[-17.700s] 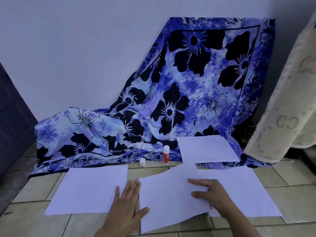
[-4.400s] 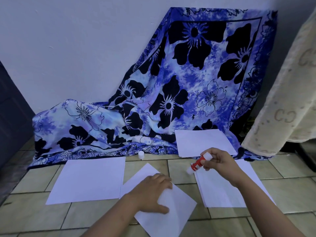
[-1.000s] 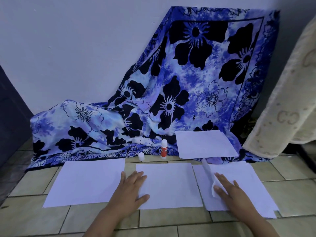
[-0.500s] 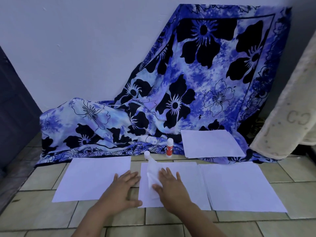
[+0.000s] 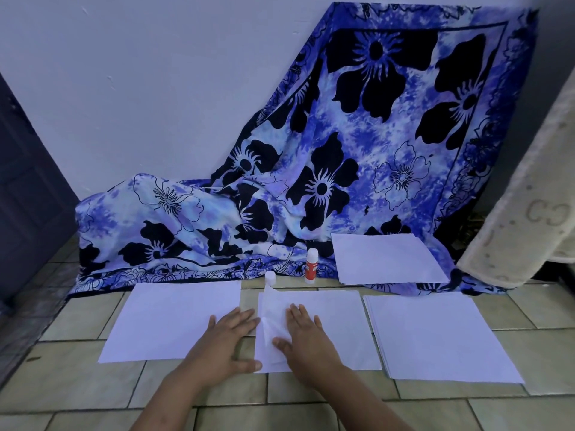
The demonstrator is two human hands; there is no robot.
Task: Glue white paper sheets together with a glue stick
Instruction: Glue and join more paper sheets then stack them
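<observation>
A large blue flowered cloth (image 5: 357, 169) hung from the wall down onto the tiled floor (image 5: 311, 409), and a beige rug (image 5: 535, 194) leaned at the right edge. On the floor lay the white paper: a stack of sheets (image 5: 441, 337) at the right, one sheet at the left (image 5: 174, 318), another sheet (image 5: 389, 259) resting on the cloth's edge, and the middle sheet (image 5: 336, 325) in front of the person.

Both hands were flat, fingers spread and holding nothing. The left hand (image 5: 227, 343) pressed the floor tile and the left sheet's near right corner. The right hand (image 5: 308, 334) pressed on the middle sheet, where a thin, partly lifted piece of paper (image 5: 270, 318) was curled at its left side.

The step, I judge, was to press this piece down. It would go well if the palm slides from the glued part outward to the free edge, so that no fold or air stays; the curl under the thumb needs to be smoothed first. The left hand could better hold the middle sheet, so it does not slide on the smooth tile.

The glue stick (image 5: 311, 264) stood upright and open by the cloth, its small cap (image 5: 270, 277) just beyond the far left corner of the middle sheet. Both were apart from the hands and, I think, did not stand in the way.
</observation>
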